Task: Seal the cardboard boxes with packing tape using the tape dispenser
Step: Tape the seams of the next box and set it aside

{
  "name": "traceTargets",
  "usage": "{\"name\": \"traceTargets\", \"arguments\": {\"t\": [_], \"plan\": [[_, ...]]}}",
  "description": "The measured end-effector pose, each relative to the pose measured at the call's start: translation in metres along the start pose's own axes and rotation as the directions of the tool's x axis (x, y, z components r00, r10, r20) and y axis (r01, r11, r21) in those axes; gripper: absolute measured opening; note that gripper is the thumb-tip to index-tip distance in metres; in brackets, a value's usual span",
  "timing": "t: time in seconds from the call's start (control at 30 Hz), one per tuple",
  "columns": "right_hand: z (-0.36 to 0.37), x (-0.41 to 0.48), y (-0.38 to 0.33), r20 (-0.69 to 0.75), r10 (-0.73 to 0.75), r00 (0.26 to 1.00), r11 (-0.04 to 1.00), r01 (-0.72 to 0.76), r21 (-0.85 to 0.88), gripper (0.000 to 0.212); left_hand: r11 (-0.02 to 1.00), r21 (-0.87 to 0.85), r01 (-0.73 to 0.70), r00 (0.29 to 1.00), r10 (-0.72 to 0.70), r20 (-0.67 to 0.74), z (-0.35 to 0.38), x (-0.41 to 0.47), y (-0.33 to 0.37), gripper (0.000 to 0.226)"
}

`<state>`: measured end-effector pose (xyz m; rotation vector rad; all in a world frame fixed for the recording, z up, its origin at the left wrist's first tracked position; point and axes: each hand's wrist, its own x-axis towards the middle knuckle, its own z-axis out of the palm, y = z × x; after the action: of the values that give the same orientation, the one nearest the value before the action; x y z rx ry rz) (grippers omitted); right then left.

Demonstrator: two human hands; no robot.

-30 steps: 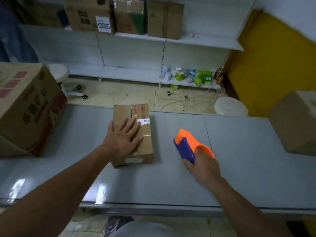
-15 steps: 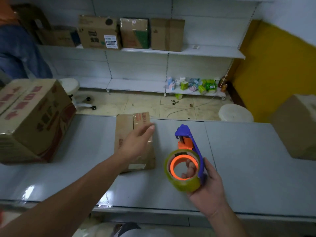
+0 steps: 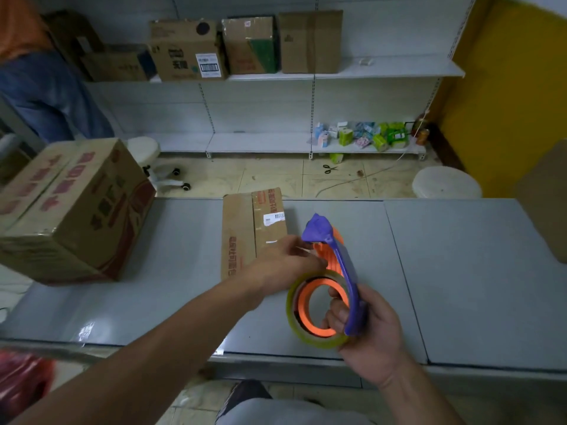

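A small cardboard box [image 3: 242, 237] lies flat on the grey table [image 3: 460, 271], a white label on its top. Just right of it, my right hand [image 3: 374, 338] grips the purple and orange tape dispenser [image 3: 346, 271] above the table, with fingers through the core of the yellowish tape roll [image 3: 294, 320]. My left hand [image 3: 285, 262] reaches across the box's near right corner to the dispenser's orange front, its fingertips pinching at what looks like the tape's loose end. The near part of the box is hidden behind this hand.
A large printed carton [image 3: 70, 210] stands on the table's left end, and another brown box [image 3: 549, 204] at the right edge. Beyond the table are white stools [image 3: 445, 182], scissors [image 3: 329, 168] on the floor and shelves with several cartons [image 3: 187, 50].
My right hand lifted the dispenser off the table and turned it roll-side up. My left hand left the top of the small box and moved right to the dispenser's front.
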<state>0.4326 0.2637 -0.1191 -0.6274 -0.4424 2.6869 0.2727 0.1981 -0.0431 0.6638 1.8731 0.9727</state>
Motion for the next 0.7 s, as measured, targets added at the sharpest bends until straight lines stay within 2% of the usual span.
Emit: {"name": "traceTargets", "arguments": {"t": [0.07,0.13,0.23,0.3,0.33,0.4,0.47,0.6,0.63,0.7], "plan": [[0.003,-0.001,0.0,0.003,-0.02,1.0,1.0,0.02,-0.012,0.08,1.0,-0.012,0.004,0.999,-0.004,-0.05,0.004,-0.001,-0.001,0.047],[0.005,-0.003,0.001,0.028,-0.029,0.999,0.999,0.03,-0.019,0.067,1.0,0.012,-0.009,0.997,0.01,-0.079,0.006,0.0,-0.003,0.041],[-0.008,-0.001,0.001,0.127,0.036,0.991,0.999,-0.037,0.008,0.056,0.999,-0.039,-0.029,0.999,0.027,-0.033,0.004,-0.001,-0.004,0.038],[-0.014,-0.002,0.001,0.239,0.099,0.966,0.992,-0.115,0.053,0.046,0.984,-0.177,-0.034,0.998,0.044,0.051,-0.003,-0.005,-0.005,0.039],[-0.016,-0.004,0.001,0.274,0.087,0.958,0.991,-0.111,0.074,0.048,0.971,-0.236,-0.049,0.988,0.082,0.129,-0.008,-0.007,-0.006,0.044],[-0.021,-0.009,0.002,0.305,0.105,0.947,0.988,-0.134,0.076,0.051,0.957,-0.286,-0.053,0.933,0.149,0.327,-0.019,-0.013,-0.007,0.055],[-0.02,-0.012,0.002,0.333,0.11,0.937,0.992,-0.125,0.025,0.05,0.941,-0.338,-0.018,0.905,0.16,0.395,-0.026,-0.012,-0.009,0.059],[-0.024,-0.008,-0.01,0.313,0.075,0.947,0.996,-0.057,-0.066,0.049,0.919,-0.393,0.026,0.988,0.036,0.149,-0.028,-0.003,-0.008,0.053],[-0.025,-0.006,-0.015,0.322,0.064,0.944,0.994,-0.032,-0.105,0.048,0.932,-0.361,0.042,0.993,0.0,0.115,-0.027,-0.003,-0.006,0.057],[-0.026,-0.001,-0.02,0.402,0.092,0.911,0.986,-0.027,-0.165,0.044,0.958,-0.277,0.07,0.989,-0.031,0.142,-0.027,-0.005,-0.003,0.072]]}}
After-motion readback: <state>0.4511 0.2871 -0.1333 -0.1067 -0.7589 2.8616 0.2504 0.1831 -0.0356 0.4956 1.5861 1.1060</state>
